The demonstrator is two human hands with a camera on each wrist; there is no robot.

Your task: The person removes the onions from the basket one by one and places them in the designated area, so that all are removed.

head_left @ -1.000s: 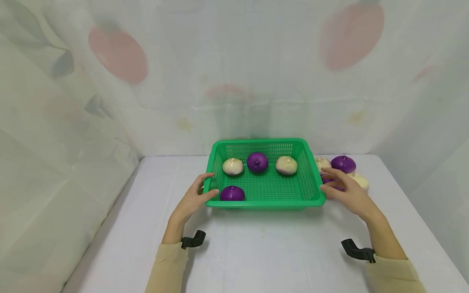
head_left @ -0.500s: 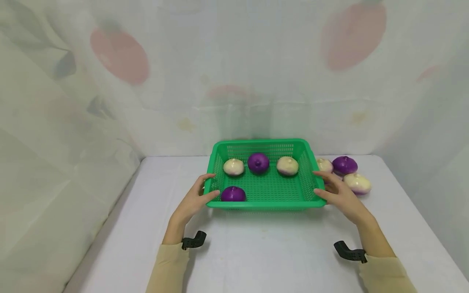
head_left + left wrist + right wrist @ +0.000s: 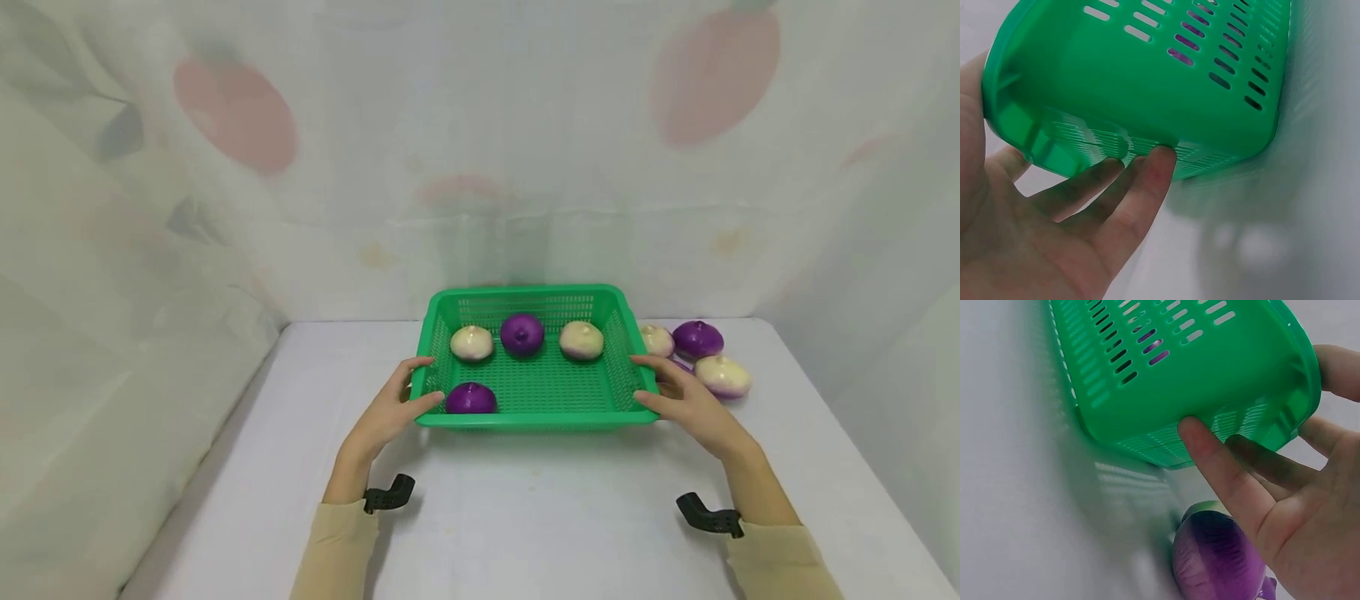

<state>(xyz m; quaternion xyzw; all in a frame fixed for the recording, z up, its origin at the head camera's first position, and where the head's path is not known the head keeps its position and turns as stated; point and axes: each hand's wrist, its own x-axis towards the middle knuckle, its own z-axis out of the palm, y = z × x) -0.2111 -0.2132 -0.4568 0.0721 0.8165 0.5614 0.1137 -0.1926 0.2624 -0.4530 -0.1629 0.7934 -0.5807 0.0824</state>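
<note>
A green plastic basket with slotted walls sits at the middle of the table. My left hand grips its left side, thumb over the rim; in the left wrist view the fingers press on the outer wall. On the right side, my right hand holds the rim the same way, its fingers against the outside. Inside lie a white turnip, a purple turnip and another white turnip at the back, with a purple turnip at front left.
Right of the basket lies a group of turnips: a purple one, a white one and others partly hidden. A purple turnip lies just under my right hand. A fabric curtain stands behind the white table.
My right hand has moved left from beside the basket onto its right rim and now holds it. The left hand stays on the left rim. The view has shifted slightly.
</note>
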